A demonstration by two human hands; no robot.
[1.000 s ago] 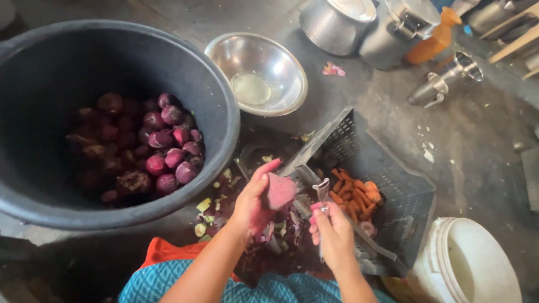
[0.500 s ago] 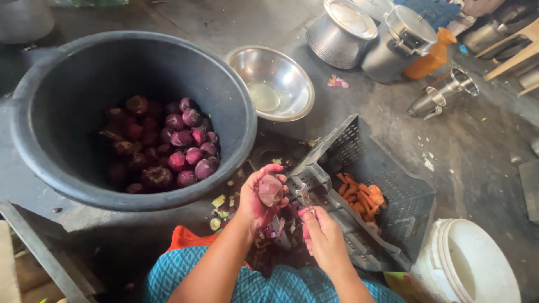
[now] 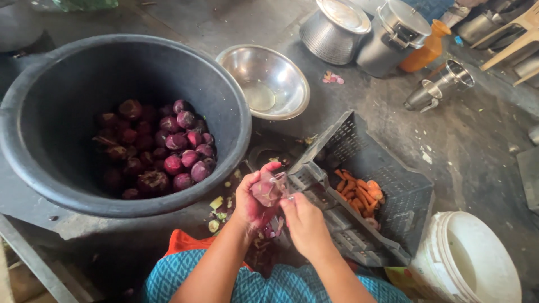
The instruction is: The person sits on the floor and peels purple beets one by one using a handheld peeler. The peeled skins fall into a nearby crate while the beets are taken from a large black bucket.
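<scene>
The beet [image 3: 267,189] sits in the left hand [image 3: 254,197], held up just above the near corner of the crate [image 3: 393,185], between the tub [image 3: 73,95] and the crate. The left grip is clenched around it, fingers curled over its top and thumb underneath, the skin stained purple. The right hand [image 3: 303,221] comes in from the right and meets the beet at its edge; its grip is closed on a small blade or peeler whose metal tip just shows against the beet, though the tool is too small to tell which.

Below the hands, peel scraps [image 3: 219,210] lie on the floor, pale green and purple bits, near the tub's rim. The tub is big, dark and round, and holds a heap of beets [image 3: 168,151] piled toward its right side. The crate is dark plastic with latticed walls, tilted, with carrots [image 3: 356,193] lying inside against its far wall.

Beyond the hands stands a steel bowl [image 3: 264,78], touching or almost touching the tub's rim. Further back are a ribbed metal pot [image 3: 331,33], a lidded steel can [image 3: 393,36] just beside it, and an orange jug [image 3: 424,50]. A steel funnel [image 3: 443,84] lies on its side to the right. A white bucket [image 3: 466,264] stands just beside the crate's near right corner. The person's teal patterned clothing [image 3: 269,283] fills the bottom edge.
</scene>
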